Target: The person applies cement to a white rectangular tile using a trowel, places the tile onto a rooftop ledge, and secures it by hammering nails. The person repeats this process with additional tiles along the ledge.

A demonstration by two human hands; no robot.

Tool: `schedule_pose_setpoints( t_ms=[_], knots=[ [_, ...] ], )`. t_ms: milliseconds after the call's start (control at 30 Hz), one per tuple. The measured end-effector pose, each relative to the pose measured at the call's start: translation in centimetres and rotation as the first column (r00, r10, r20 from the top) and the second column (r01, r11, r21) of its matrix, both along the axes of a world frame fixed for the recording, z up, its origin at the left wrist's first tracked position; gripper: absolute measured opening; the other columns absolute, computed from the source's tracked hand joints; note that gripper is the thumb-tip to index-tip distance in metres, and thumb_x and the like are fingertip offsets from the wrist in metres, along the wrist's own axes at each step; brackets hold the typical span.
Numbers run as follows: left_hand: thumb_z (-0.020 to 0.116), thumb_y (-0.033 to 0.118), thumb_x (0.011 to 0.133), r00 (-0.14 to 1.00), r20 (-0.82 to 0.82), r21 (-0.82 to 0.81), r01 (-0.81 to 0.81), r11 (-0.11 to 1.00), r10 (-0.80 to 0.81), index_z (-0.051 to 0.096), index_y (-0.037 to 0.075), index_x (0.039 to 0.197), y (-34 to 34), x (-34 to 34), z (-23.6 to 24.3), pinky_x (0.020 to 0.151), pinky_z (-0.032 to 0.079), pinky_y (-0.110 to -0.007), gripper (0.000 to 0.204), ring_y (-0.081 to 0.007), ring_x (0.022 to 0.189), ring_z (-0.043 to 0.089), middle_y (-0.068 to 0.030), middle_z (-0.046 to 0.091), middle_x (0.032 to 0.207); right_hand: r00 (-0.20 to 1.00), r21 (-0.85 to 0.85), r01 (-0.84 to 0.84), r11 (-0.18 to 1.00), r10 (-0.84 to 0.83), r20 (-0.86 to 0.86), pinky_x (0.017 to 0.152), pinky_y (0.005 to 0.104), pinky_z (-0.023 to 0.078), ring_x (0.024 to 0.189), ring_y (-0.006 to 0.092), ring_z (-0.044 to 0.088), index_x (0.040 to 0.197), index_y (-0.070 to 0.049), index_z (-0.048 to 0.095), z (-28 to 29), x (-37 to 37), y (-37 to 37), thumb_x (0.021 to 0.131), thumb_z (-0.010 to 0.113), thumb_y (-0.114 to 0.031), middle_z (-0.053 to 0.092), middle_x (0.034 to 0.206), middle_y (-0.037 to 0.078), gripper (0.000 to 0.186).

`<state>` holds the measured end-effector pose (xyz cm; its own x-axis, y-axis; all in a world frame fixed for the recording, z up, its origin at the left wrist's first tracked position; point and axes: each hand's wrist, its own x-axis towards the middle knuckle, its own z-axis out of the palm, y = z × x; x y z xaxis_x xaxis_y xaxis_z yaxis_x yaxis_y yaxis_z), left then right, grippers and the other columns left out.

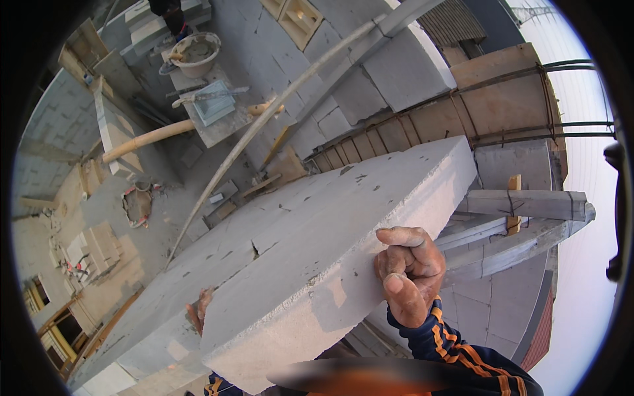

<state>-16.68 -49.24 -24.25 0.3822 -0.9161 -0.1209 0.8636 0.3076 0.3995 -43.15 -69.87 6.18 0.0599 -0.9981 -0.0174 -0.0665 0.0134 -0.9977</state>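
I can't tell if my left hand (199, 310) grips the big block (290, 257), perhaps to steady it; my right hand (411, 272) is half-open beside it.

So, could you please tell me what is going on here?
A person has both hands at a pale block: the right hand is curled at its near face, and the left hand shows by its left end. Whether the block is lifted, I cannot tell. A bucket stands farther off.

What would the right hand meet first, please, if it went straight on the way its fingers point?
The right hand would likely meet the pale block first; whether it already touches is unclear.
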Motion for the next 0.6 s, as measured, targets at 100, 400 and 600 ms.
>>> schedule_pose_setpoints(
  t_ms=[100, 400, 600],
  knots=[
    [0.040, 0.053, 0.103, 1.000, 0.015, -0.003, 0.017, 1.000, -0.017, 0.046, 0.008, 0.140, 0.2, 0.4, -0.5, 0.117, 0.032, -0.041, 0.059, -0.0171, 0.128, 0.051, -0.0069, 0.058, 0.131, 1.000, -0.003, 0.002, 1.000, -0.002, -0.006, 0.053, 0.0196, 0.030, 0.053, 0.0029, 0.033, 0.121, 0.014, 0.055, -0.1, -0.1, 0.1, 0.084, 0.063, -0.013, 0.037, 0.061, -0.008, 0.047],
    [0.046, 0.053, 0.101, 0.917, -0.386, 0.220, 0.201, 0.954, -0.104, 0.046, 0.006, 0.140, -2.3, 0.5, 5.0, 0.115, 0.035, -0.039, 0.061, -0.0179, 0.122, 0.054, -0.0052, 0.060, 0.122, 0.996, -0.045, -0.035, 0.998, 0.032, -0.081, 0.054, 0.0215, 0.028, 0.056, 0.0038, 0.030, 0.118, 0.010, 0.059, -0.1, -0.2, -0.3, 0.086, 0.067, -0.023, 0.035, 0.064, -0.009, 0.046],
    [0.044, 0.053, 0.102, 0.917, -0.345, 0.213, 0.283, 0.935, -0.199, 0.048, 0.006, 0.136, -3.4, 0.1, 8.0, 0.115, 0.034, -0.038, 0.057, -0.0173, 0.125, 0.049, -0.0035, 0.057, 0.125, 0.977, -0.098, -0.087, 0.991, 0.104, 0.188, 0.053, 0.0200, 0.026, 0.055, 0.0020, 0.030, 0.119, 0.010, 0.059, 1.1, 0.2, -0.4, 0.091, 0.065, -0.032, 0.035, 0.064, -0.008, 0.052]
  ],
)
